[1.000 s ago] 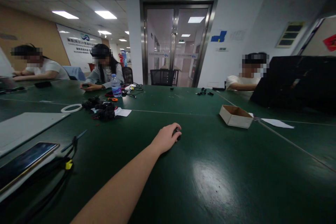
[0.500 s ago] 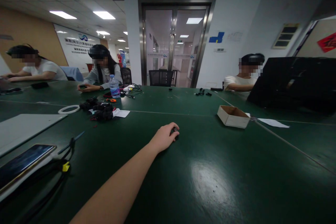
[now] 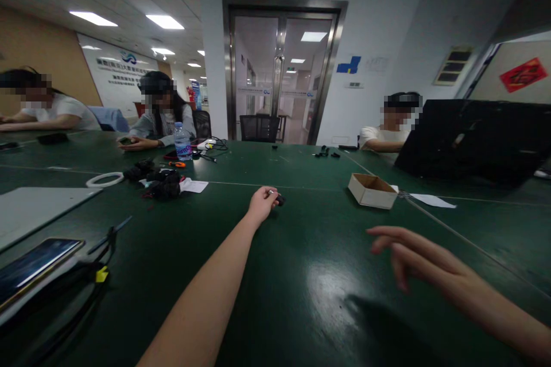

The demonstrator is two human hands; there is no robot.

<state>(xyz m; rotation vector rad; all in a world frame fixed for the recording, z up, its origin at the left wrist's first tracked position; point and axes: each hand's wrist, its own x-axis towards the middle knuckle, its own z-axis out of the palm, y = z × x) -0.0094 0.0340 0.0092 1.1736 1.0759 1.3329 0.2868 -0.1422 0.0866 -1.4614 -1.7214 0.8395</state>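
Your left hand (image 3: pixel 261 204) is stretched far out over the green table (image 3: pixel 301 298), fingers pinched around a small black part (image 3: pixel 279 200) near the table's middle. Your right hand (image 3: pixel 413 261) hovers open above the near right of the table, fingers spread, holding nothing. A small cardboard box (image 3: pixel 372 190) sits to the right of the part, well apart from both hands.

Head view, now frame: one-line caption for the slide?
Left hand pinches a small black part over the dark green table; right hand hovers open, near a small cardboard box.
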